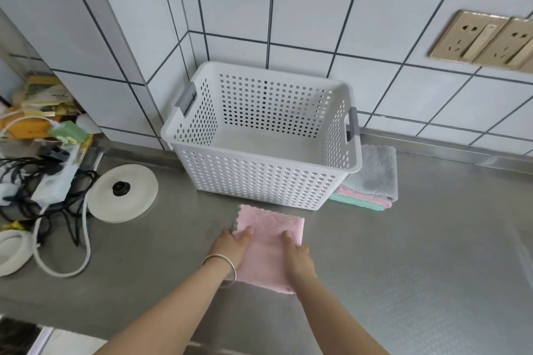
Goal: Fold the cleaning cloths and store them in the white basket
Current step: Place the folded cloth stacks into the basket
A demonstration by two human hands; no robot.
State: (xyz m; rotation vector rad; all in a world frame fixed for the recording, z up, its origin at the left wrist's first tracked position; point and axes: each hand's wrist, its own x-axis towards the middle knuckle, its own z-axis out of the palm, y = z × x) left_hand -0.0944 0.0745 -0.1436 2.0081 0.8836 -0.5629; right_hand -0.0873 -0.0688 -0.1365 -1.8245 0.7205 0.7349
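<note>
Pink cloth [269,242] lies on the steel counter [403,253] before the white basket [259,179]; my left hand [233,246] and right hand [297,253] pinch its side edges, thumbs on top.

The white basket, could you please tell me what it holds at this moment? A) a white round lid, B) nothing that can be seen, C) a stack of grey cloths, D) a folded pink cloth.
B: the white basket shows only its bare floor, while the pink cloth lies on the counter under both hands and the stack of cloths sits outside, at the basket's right.
</note>
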